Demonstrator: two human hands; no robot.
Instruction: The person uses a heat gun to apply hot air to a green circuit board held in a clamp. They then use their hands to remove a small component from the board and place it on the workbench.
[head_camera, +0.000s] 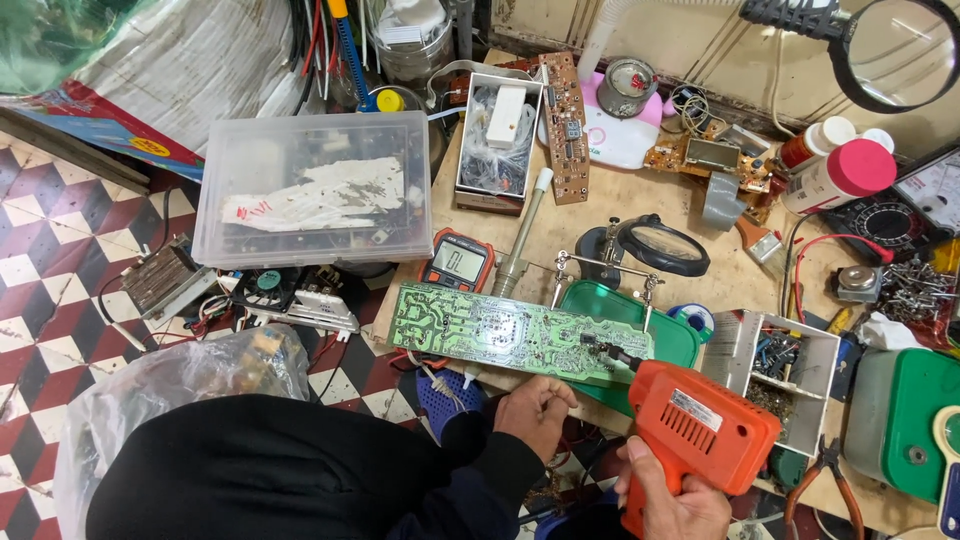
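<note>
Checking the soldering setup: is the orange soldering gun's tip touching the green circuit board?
Touching: in the head view the dark tip of the orange soldering gun lies directly on the green circuit board, no gap visible.

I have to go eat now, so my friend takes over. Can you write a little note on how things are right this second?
Right hand: grip shut on the orange soldering gun, tip on the green circuit board.
Left hand: closed at the board's near edge; whether it holds solder cannot be told.
The board lies solder side up by the green tray.
Finished joints cannot be told apart; soldering is in progress.
</note>
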